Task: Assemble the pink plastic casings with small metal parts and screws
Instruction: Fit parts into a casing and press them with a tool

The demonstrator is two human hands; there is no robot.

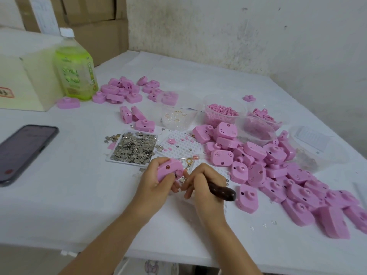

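Note:
My left hand (154, 183) grips a pink plastic casing (168, 169) just above the white table, its side turned toward my right hand. My right hand (204, 182) holds a screwdriver with a dark wooden handle (223, 191); its thin metal tip meets the casing's edge between the two hands. A tray of small grey metal parts (134, 147) lies just beyond my left hand. A white pegged tray (181, 144) with a few small pink and metal bits sits beside it.
A large heap of pink casings (278, 171) spreads to the right, a smaller heap (123, 90) at the back. Clear tubs of pink pieces (222, 114) stand behind. A phone (21, 151), a green bottle (76, 70) and a cream box (23, 80) are left.

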